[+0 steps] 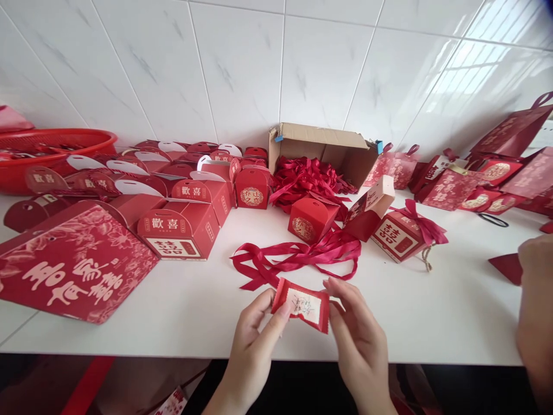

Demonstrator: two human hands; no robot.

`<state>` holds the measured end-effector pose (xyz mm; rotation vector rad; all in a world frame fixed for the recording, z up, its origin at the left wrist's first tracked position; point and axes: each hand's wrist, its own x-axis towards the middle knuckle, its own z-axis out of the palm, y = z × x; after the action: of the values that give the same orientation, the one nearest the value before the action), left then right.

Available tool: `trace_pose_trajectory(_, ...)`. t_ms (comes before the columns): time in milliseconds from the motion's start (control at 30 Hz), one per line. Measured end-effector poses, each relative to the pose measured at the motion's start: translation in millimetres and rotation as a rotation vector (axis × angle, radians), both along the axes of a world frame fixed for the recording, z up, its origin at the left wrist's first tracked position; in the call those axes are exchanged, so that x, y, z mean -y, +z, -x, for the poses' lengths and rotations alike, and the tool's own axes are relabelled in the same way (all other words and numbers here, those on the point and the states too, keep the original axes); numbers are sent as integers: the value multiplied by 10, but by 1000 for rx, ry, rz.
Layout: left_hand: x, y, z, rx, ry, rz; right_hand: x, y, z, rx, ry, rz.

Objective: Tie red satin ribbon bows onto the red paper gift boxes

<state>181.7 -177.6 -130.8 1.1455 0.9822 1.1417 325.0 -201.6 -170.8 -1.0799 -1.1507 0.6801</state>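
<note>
A small red candy packet (303,304) with a white label is held between both my hands just above the white table's front edge (181,340). My left hand (253,346) pinches its left end with thumb and fingers. At the packet's right end, my right hand (358,340) grips with fingers curled. A tangle of loose red ribbons (298,256) lies on the table just beyond the packet.
Several red gift boxes (179,227) crowd the left, beside a large red bag (75,265) and a red basket (52,150). A cardboard box (324,147) spills ribbons at the back. Boxes (313,219) and a bow-tied box (401,233) stand centre. Another person's arm (536,300) is at right.
</note>
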Motion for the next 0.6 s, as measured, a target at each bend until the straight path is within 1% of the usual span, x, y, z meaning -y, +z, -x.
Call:
trace_pose_trajectory(67,-27,4,21,-2,-19,-13,0,7,-13,-230,95,117)
trace_pose_trajectory(100,-47,5,35,-20,-32,-22,-5,16,-15,-306,149,165)
trace_pose_trajectory(167,-95,12,60,-73,-75,-38,-15,41,1,-386,236,243)
trace_pose_trajectory(233,-142,26,72,-117,-130,-48,-21,76,49,-443,289,306)
trace_pose_trajectory(300,-180,49,67,-140,-154,-47,-19,113,111,-524,341,342)
trace_pose_trajectory(367,-202,72,48,-178,-127,-55,-12,146,161,-585,365,370)
trace_pose_trajectory(467,-216,90,11,-225,-49,-86,-11,176,190,-611,364,393)
trace_pose_trajectory(533,-219,85,-4,-207,-35,-77,-22,186,189,-612,373,382)
trace_pose_trajectory(600,-218,72,-2,-178,-43,-61,-38,194,189,-616,348,362)
